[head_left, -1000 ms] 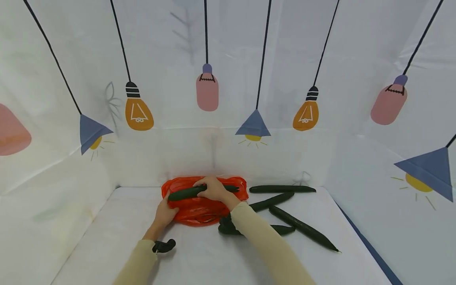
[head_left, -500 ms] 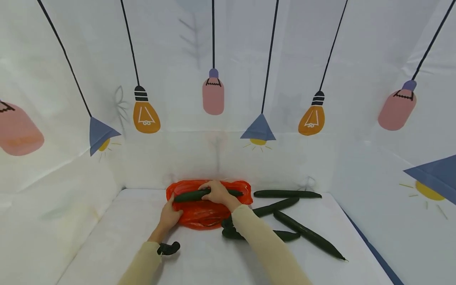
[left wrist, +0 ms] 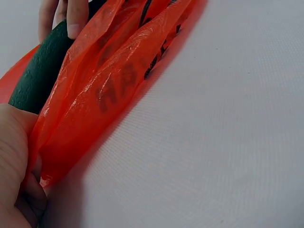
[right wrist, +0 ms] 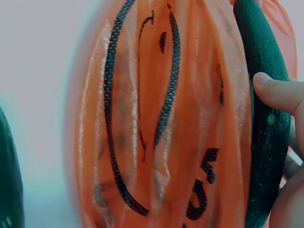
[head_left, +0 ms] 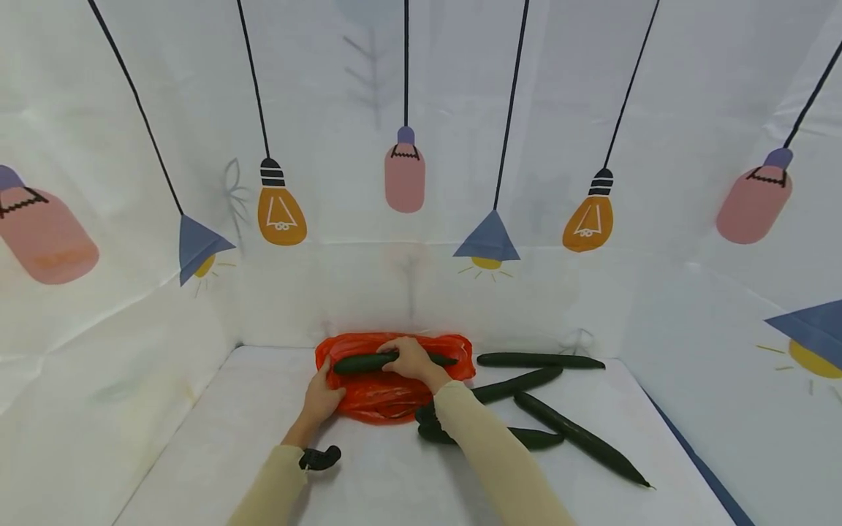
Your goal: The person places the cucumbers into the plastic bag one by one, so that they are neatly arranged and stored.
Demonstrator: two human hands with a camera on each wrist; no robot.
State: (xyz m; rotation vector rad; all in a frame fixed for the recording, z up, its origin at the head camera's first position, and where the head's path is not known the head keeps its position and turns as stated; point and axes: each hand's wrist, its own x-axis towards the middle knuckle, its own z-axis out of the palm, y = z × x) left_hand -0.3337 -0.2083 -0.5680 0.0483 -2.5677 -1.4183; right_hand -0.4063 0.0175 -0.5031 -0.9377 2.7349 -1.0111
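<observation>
A red plastic bag (head_left: pixel 388 398) with black print lies at the back of the table against the wall. My right hand (head_left: pixel 413 361) grips a dark green cucumber (head_left: pixel 360 364) around its middle, lying lengthwise over the bag, with red film on both sides of it. In the right wrist view, the thumb presses along the cucumber (right wrist: pixel 270 142). At the bag's left side, my left hand (head_left: pixel 321 399) pinches its edge. The left wrist view shows the film (left wrist: pixel 90 114) caught between thumb and fingers, close by the cucumber's near end.
Several other cucumbers lie to the right: one along the back (head_left: pixel 539 360), one slanting toward the front (head_left: pixel 582 437), another (head_left: pixel 536 438) partly behind my right forearm. White sheet walls with printed lamps (head_left: pixel 487 237) enclose the table (head_left: pixel 381 475).
The head view has shifted a little, so everything sits further right. The cucumber in my right hand lies slightly more level over the bag. Both hands keep their holds.
</observation>
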